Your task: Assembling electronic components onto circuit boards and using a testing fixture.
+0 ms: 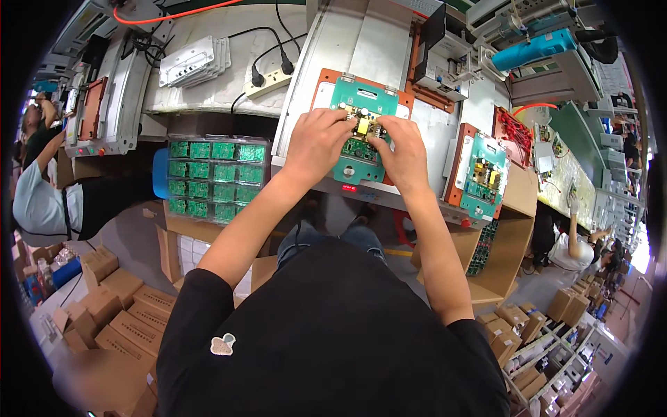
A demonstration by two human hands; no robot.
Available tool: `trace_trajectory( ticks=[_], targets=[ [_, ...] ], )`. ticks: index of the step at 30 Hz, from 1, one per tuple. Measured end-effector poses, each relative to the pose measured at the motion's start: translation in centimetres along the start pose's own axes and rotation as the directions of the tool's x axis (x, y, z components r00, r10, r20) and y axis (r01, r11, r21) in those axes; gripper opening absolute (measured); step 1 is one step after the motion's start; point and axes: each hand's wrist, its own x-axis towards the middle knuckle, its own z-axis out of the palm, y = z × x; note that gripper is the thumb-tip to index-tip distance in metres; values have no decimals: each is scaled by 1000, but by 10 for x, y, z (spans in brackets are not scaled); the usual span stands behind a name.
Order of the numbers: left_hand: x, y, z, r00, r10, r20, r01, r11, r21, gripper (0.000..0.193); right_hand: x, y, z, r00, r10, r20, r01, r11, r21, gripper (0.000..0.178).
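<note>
A circuit board (364, 128) with yellow and black parts sits in a teal fixture plate (347, 170) with an orange-brown frame, in front of me. My left hand (321, 142) grips the board's left side, its fingers bent inward. At the right side, my right hand (403, 149) has thumb and fingers closed on the board's edge. A green board section shows between and below my hands. The fingertips partly cover the board, so its exact seating cannot be told.
To the left lies a clear tray (266, 177) of several green boards. A second teal fixture (478, 197) with a board stands on the right. Behind are a power strip (268, 84), stacked white metal plates (191, 64) and a blue cylindrical tool (533, 50). Other people work at both sides.
</note>
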Motion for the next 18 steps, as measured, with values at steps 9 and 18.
trace_trajectory(
  ticks=[9,18],
  targets=[
    [-83,-54,-38,903,-430,13,417,867,-272,59,-49,-13,-56,940,193,-280,-154,976,156,36],
    [-158,-80,-31,729,-678,100,669,672,-317,73,-152,-15,-64,851,388,-354,-333,920,208,12]
  ],
)
